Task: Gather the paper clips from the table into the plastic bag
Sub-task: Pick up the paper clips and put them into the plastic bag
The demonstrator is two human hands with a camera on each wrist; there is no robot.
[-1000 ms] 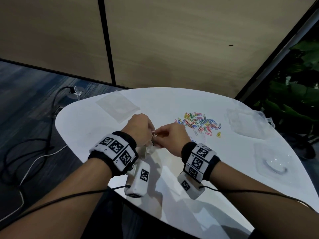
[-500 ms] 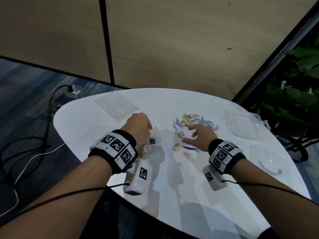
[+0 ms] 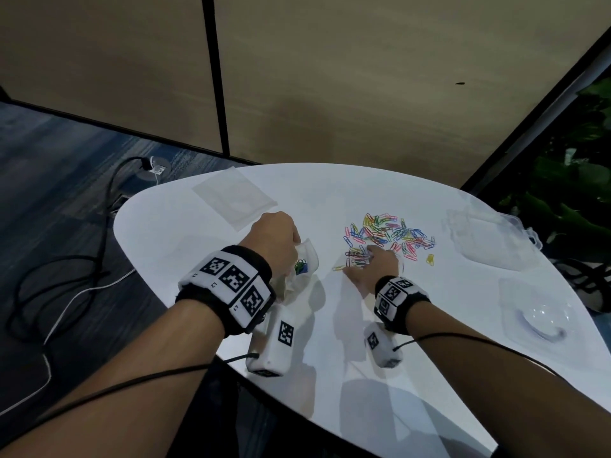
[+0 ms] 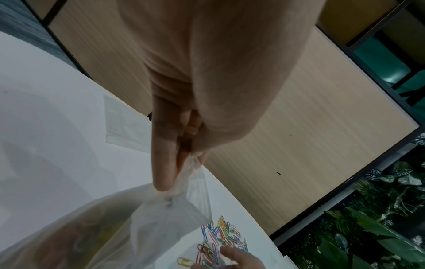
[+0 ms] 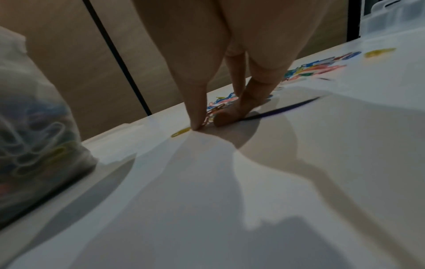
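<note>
The right hand (image 3: 373, 266) has left the bag and now reaches to the near edge of the scattered multicoloured paper clips (image 3: 388, 234) on the white rounded worktop (image 3: 330, 193); its thumb and fingertips (image 5: 226, 119) press down around a few clips, closing on them. The left hand (image 3: 272, 239) pinches the rim of the small clear plastic bag (image 3: 302, 269), holding it upright just left of the pile, with clips already inside. A single yellow paper clip (image 3: 338, 268) lies beside the thumb.
</note>
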